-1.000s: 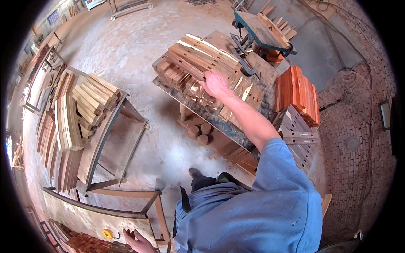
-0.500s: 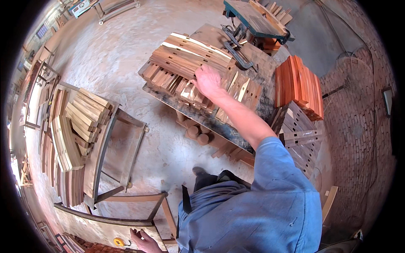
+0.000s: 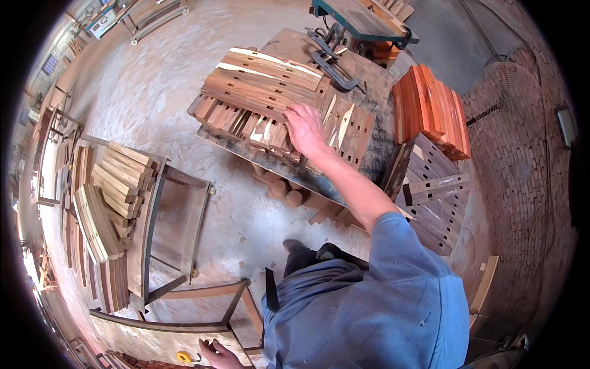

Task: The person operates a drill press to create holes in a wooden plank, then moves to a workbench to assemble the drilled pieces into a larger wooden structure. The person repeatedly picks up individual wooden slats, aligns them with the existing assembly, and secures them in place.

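Note:
My right hand (image 3: 304,130) reaches over a work table, with its fingers curled on the near right end of a slotted wooden board (image 3: 261,108). That board is the nearest in a top row of brown boards, some with pale streaks, lying side by side on a lower layer. Beside the hand, more slotted boards (image 3: 349,126) lie to the right. My left hand (image 3: 222,358) is low at the left, over a pale bench, fingers loosely apart and holding nothing I can see. Close to it lies a yellow tape measure (image 3: 184,357).
Black clamps (image 3: 335,71) lie at the table's far side. A reddish board stack (image 3: 430,111) stands right, above more slotted boards (image 3: 430,206). Pale timber (image 3: 117,190) is piled on a left stand. A fan (image 3: 501,86) stands by the brick wall (image 3: 516,203).
The whole view has shifted a little. Relative to the boards, my right hand has moved slightly right and toward me. My left hand stays by the tape measure.

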Available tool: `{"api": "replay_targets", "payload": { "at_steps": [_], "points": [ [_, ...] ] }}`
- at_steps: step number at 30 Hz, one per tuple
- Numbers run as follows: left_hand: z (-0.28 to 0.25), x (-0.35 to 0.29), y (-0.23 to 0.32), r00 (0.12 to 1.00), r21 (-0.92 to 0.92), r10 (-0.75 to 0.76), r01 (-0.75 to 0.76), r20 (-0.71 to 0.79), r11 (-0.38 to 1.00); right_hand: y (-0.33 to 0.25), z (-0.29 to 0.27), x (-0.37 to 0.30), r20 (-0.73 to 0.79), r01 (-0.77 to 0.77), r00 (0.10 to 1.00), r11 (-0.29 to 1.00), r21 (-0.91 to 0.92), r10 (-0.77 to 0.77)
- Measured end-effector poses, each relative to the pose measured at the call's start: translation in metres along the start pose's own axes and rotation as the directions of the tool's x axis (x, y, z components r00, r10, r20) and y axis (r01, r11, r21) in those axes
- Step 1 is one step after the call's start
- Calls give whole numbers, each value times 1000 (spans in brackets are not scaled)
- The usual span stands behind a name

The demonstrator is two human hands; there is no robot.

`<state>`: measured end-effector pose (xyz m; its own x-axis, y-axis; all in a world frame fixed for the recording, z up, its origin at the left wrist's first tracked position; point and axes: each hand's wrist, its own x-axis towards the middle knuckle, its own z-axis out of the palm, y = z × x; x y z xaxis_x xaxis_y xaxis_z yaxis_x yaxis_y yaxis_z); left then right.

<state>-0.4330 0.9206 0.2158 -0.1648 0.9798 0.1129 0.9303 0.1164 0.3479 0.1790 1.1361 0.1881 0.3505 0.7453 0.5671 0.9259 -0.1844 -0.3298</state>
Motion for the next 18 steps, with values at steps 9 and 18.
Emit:
{"api": "replay_targets", "payload": {
  "at_steps": [9, 18],
  "points": [
    [-13, -8, 20, 998, 132, 69, -68, -8, 989, 13, 8, -2, 2, 37, 999, 999, -9, -37],
    [-11, -20, 15, 998, 145, 57, -57, 8, 988, 21, 4, 11, 106, -10, 994, 994, -108, 22]
  ]
}}
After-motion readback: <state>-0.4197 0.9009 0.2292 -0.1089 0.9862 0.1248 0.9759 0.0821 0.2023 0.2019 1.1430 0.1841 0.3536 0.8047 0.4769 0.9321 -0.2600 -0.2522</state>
